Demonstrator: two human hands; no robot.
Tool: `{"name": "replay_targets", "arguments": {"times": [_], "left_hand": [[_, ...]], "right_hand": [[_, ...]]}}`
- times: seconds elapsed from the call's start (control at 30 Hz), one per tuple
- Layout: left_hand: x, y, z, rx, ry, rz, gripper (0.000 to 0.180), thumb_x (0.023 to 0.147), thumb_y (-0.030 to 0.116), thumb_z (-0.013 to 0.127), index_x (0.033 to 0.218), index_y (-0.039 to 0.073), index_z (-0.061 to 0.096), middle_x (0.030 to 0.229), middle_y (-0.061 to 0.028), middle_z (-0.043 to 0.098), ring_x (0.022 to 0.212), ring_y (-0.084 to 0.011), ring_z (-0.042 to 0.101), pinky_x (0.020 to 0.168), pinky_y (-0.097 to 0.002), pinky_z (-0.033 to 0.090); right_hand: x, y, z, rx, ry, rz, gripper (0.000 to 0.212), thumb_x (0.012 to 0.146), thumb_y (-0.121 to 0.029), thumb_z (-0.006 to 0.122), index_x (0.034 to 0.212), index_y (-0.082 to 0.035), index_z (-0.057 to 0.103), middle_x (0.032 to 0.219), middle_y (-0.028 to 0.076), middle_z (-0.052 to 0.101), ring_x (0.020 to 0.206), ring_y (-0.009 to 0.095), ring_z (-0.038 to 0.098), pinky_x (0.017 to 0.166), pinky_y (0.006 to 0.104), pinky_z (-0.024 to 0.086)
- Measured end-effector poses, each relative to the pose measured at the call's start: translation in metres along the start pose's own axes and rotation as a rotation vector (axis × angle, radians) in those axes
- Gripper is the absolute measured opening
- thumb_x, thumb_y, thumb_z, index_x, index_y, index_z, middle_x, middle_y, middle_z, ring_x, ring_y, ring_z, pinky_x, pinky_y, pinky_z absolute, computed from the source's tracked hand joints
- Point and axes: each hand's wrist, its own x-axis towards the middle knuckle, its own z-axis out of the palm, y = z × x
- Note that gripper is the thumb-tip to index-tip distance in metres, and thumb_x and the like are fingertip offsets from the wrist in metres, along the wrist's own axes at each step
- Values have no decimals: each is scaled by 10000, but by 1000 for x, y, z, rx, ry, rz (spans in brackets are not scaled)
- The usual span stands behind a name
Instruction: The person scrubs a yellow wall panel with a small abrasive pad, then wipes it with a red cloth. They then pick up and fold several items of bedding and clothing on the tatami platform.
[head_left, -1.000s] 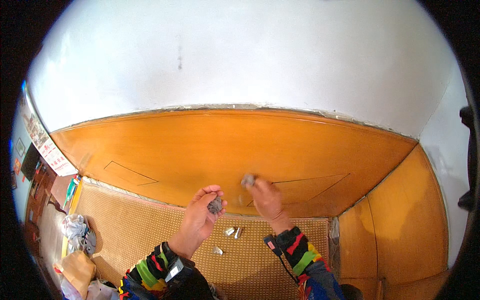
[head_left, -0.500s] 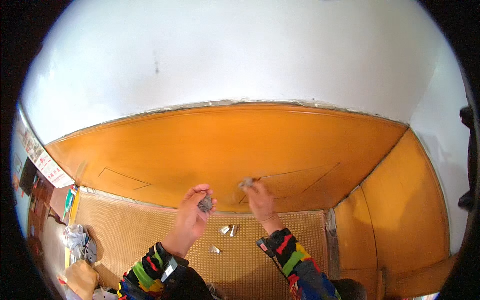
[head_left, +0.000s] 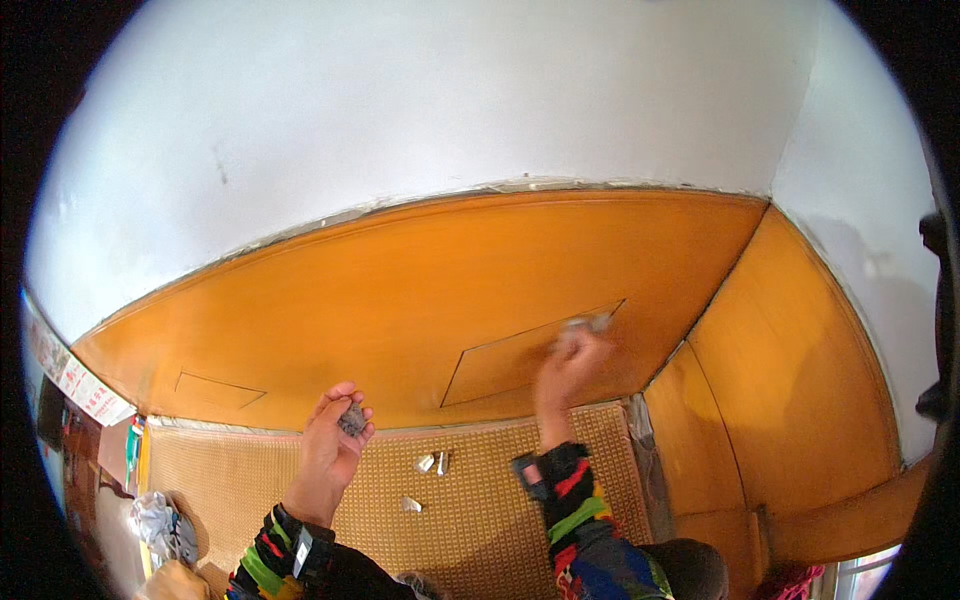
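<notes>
My left hand [head_left: 330, 445] is curled around a dark grey, crumpled lump [head_left: 352, 420], held up in front of the lower edge of the orange-brown wooden panel [head_left: 330, 300]. To the right, my right hand [head_left: 568, 375] is closed on a small grey wad [head_left: 588, 324], both smeared by motion. That hand is at the panel, over a dark-lined four-sided outline [head_left: 475, 375]; whether the wad touches the surface I cannot tell. A smaller outline [head_left: 222, 388] lies on the panel's left part.
A tan woven mat [head_left: 250, 460] lies below, with three small whitish scraps [head_left: 426, 463] on it. Grey-white cloth [head_left: 162, 528] sits at the left edge. A second wooden panel [head_left: 800, 370] meets the first at a corner on the right; a white wall [head_left: 450, 90] rises above.
The view has turned to the right. My right hand has moved right and up along the panel with the wad, toward the outline's right end. The left hand still holds the lump.
</notes>
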Motion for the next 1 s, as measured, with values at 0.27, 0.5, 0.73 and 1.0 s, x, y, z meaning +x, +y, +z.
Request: {"name": "replay_targets", "arguments": {"times": [0.27, 0.5, 0.73, 1.0], "left_hand": [[-3, -8, 12, 40, -68, 6, 124, 918, 107, 523, 1014, 147, 592, 935, -16, 596, 805, -187, 578, 689, -325, 469], [1, -7, 6, 41, -120, -5, 120, 908, 108, 546, 1013, 143, 593, 929, -15, 593, 806, -185, 577, 694, -319, 473], [-2, -14, 9, 72, -91, -15, 112, 902, 118, 561, 1006, 146, 591, 930, -10, 586, 807, -186, 572, 687, -315, 465], [-12, -1, 4, 70, -82, 13, 104, 916, 114, 542, 1006, 142, 585, 934, -3, 580, 803, -170, 569, 688, -305, 468]], "right_hand": [[-50, -20, -2, 46, -585, -313, 160, 844, -24, 542, 962, -69, 640, 1050, 145, 597, 880, 332, 587, 752, 411, 484], [2, 14, -12, 21, -38, -34, 66, 851, -14, 535, 906, -49, 540, 919, 120, 520, 932, 307, 488, 797, 442, 398], [-86, 28, -4, 77, -531, 17, 123, 865, -23, 564, 982, -50, 537, 957, 114, 520, 832, 314, 542, 734, 408, 475], [-74, 43, 0, 83, -102, 243, 42, 928, 16, 477, 940, -22, 491, 917, 76, 447, 769, 197, 519, 727, 304, 471]]}}
